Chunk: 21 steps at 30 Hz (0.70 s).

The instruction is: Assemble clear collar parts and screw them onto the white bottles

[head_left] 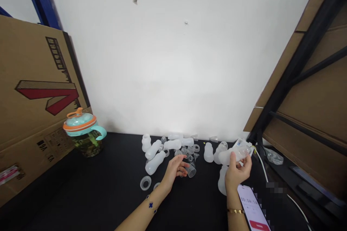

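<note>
My right hand (238, 173) is closed around a milky white baby bottle (227, 156) with a clear cap at its right end, tilted on its side above the table. Beside a clear plastic cap (191, 170) is my left hand (176, 169), its fingers loosely curled and apart; whether a fingertip touches the cap I cannot tell. Behind that hand lies a pile of small clear parts (189, 150), rings and nipples among them. Several white bottle bodies lie to its left, including one bottle (155, 163). Another bottle (222, 180) is partly hidden by my right wrist.
A phone (253, 207) with a running timer lies by my right forearm, near a white cable (261, 164). At the left stands a teal and orange lidded jug (86, 133) before a cardboard box (35, 97). The white wall (173, 61) closes off the black table's back.
</note>
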Available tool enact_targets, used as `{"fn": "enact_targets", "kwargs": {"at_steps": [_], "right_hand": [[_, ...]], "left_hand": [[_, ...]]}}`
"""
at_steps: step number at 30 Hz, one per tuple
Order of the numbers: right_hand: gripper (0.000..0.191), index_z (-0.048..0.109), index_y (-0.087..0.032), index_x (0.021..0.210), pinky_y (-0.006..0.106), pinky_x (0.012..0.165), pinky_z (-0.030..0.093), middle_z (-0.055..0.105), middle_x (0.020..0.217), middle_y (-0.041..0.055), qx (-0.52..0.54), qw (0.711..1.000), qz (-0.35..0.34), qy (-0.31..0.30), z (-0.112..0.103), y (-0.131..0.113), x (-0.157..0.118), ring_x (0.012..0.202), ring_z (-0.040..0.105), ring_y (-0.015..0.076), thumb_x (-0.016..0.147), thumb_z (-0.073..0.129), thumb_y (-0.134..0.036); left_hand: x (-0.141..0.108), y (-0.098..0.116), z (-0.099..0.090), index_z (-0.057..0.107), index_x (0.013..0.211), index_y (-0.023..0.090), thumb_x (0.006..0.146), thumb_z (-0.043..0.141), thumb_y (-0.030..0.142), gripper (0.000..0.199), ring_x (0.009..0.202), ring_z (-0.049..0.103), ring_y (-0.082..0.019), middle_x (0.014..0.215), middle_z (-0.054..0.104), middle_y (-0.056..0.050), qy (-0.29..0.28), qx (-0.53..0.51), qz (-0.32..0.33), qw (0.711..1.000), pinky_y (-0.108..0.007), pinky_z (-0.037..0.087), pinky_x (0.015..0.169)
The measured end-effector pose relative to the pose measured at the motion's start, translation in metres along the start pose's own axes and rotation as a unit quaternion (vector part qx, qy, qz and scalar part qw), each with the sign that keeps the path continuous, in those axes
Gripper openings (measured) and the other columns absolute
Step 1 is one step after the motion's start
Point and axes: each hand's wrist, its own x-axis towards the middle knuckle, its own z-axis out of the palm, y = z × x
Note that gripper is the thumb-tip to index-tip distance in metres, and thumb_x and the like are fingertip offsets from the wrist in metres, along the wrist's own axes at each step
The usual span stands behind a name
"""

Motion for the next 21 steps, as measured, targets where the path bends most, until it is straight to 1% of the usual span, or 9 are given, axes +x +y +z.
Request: {"fn": "enact_targets", "kwargs": {"at_steps": [3,6,10,12,15,21], "right_hand": [[0.073,0.059,-0.012,0.134,0.036,0.067,0.053,0.065,0.109,0.0153,-0.062,0.997,-0.034,0.01,-0.005,0.004,0.01,0.09,0.062,0.0278,0.077,0.073,-0.055],[0.071,0.063,-0.012,0.129,0.039,0.069,0.053,0.066,0.1,0.0139,-0.137,0.989,-0.059,0.01,-0.011,0.011,0.02,0.086,0.06,0.0288,0.075,0.073,-0.058],[0.071,0.064,-0.012,0.128,0.04,0.074,0.051,0.066,0.096,0.0131,-0.183,0.981,-0.068,0.004,-0.016,0.019,0.028,0.082,0.059,0.0281,0.077,0.068,-0.062],[0.072,0.064,-0.012,0.127,0.041,0.077,0.048,0.067,0.093,0.0131,-0.211,0.975,-0.068,-0.013,-0.017,0.022,0.03,0.081,0.058,0.0284,0.078,0.065,-0.064],[0.073,0.066,-0.013,0.124,0.042,0.079,0.046,0.068,0.09,0.0133,-0.256,0.963,-0.056,-0.06,-0.018,0.027,0.032,0.08,0.058,0.0295,0.077,0.06,-0.068],[0.074,0.064,-0.015,0.127,0.039,0.079,0.045,0.071,0.1,0.015,-0.314,0.939,-0.029,-0.137,-0.017,0.039,0.036,0.092,0.061,0.0327,0.079,0.051,-0.069]], "left_hand": [[0.001,-0.002,-0.001,0.063,0.111,0.012,0.074,0.066,0.07,0.07,0.055,0.065,-0.015,0.08,0.073,-0.009,0.0,0.001,0.0,1.0,-0.025,0.054,0.053],[0.0,-0.003,-0.001,0.063,0.111,0.012,0.074,0.066,0.07,0.069,0.054,0.065,-0.014,0.08,0.072,-0.008,-0.004,0.004,0.002,1.0,-0.025,0.053,0.052],[-0.001,-0.003,-0.001,0.064,0.11,0.011,0.078,0.065,0.067,0.064,0.055,0.065,-0.014,0.08,0.072,-0.008,-0.012,0.005,0.011,1.0,-0.024,0.054,0.053],[-0.001,-0.003,-0.001,0.064,0.109,0.011,0.078,0.065,0.066,0.063,0.055,0.065,-0.013,0.08,0.072,-0.008,-0.013,0.008,0.01,1.0,-0.023,0.054,0.053],[-0.001,-0.003,0.0,0.065,0.107,0.011,0.077,0.066,0.066,0.063,0.054,0.064,-0.012,0.079,0.072,-0.008,-0.011,0.012,0.008,1.0,-0.022,0.054,0.052],[-0.003,0.0,0.001,0.067,0.102,0.011,0.075,0.069,0.065,0.06,0.053,0.063,-0.011,0.078,0.071,-0.007,-0.014,0.015,0.009,1.0,-0.021,0.053,0.051]]}}
